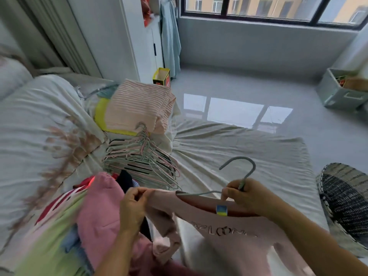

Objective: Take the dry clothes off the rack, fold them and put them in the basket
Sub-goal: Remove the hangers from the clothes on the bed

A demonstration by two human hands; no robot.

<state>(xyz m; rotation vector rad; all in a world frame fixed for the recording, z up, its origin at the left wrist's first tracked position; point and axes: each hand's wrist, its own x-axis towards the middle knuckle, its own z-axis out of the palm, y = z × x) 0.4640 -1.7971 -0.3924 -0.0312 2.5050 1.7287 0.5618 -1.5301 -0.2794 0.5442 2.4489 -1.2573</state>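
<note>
A pale pink top with lettering hangs on a grey hanger just above the bed. My right hand grips the hanger at the base of its hook. My left hand pinches the top's left shoulder by the hanger's end. A heap of unfolded clothes, pink, green and red, lies at lower left. Folded striped pink clothes are stacked further back on the bed. A dark woven basket stands on the floor at the right edge.
Several empty hangers lie piled on the bed sheet ahead of me. A pillow lies at left. A grey storage box and a yellow box stand on the shiny floor under the window.
</note>
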